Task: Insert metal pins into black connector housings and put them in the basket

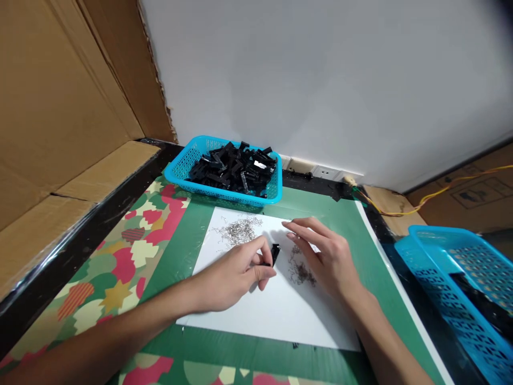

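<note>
My left hand [250, 264] is closed in a pinch around a small black plastic part [274, 253], which stands tilted above a white sheet [248, 310]. To its right, my right hand [326, 248] hovers over the sheet with thumb and fingertips drawn close together. Whatever lies between those tips is too small to make out. Beyond my left hand lies a loose pile of tiny metal pieces [239, 231], thin and wire-like. A second, darker pile of tiny wire-like pieces [301, 272] is partly beneath my right hand.
A blue basket [222, 194] heaped with black plastic parts [232, 168] stands at the back by the wall. Another blue basket [430, 275] holds black items at right. Cardboard [64, 80] walls the left side. Yellow and red wires [420, 206] run from wall sockets [325, 172].
</note>
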### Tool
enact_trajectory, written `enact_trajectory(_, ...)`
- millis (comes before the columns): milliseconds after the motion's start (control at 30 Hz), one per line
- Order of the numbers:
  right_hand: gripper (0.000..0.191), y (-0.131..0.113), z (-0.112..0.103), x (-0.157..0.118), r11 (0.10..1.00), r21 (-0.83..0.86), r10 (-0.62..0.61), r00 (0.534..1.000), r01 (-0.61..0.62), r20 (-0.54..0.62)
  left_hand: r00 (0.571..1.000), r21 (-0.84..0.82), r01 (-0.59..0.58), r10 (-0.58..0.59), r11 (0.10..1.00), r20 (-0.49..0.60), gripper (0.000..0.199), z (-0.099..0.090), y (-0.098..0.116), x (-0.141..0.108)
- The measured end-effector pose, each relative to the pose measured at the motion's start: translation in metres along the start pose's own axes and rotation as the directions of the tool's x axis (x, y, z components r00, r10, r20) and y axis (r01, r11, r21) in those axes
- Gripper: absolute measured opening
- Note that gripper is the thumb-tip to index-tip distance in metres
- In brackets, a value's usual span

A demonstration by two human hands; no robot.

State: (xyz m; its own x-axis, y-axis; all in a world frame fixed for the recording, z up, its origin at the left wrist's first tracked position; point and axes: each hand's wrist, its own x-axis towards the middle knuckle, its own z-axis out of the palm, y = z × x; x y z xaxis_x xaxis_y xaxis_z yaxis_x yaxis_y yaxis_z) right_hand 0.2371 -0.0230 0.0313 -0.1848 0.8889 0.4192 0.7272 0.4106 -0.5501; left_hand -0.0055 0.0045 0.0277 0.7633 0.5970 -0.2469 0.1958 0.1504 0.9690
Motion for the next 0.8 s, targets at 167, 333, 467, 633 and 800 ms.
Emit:
enact_trajectory(167, 0.017, -0.014, 0.014, 0.002, 0.884, 0.361, 0.327, 0.945, -0.296, -0.025, 1.0, 0.047, -0.001, 0.001, 0.999, 0.002, 0.012, 0.0, 0.002, 0.0)
enact_trajectory(333, 0.025, -0.018, 0.021, 0.005, 0.816, 0.452, 0.403, 0.915, -0.362, 0.005, 0.999, 0.022, 0.01, -0.011, 1.0, 0.03, 0.015, 0.0, 0.003, 0.001)
enact_trajectory(467, 0.021, -0.014, 0.027, 0.004, 0.777, 0.515, 0.438, 0.898, -0.361, -0.032, 0.999, 0.024, 0.016, -0.016, 1.0, 0.029, 0.015, 0.0, 0.004, 0.0)
enact_trajectory(633, 0.023, -0.012, 0.031, 0.001, 0.753, 0.546, 0.456, 0.889, -0.368, -0.031, 0.999, 0.039, 0.034, -0.035, 0.999, 0.023, 0.015, 0.0, 0.008, 0.0)
enact_trajectory(800, 0.023, -0.013, 0.029, 0.0, 0.78, 0.518, 0.44, 0.896, -0.351, -0.056, 0.998, 0.072, 0.05, -0.052, 0.996, 0.026, 0.011, 0.001, 0.01, 0.0)
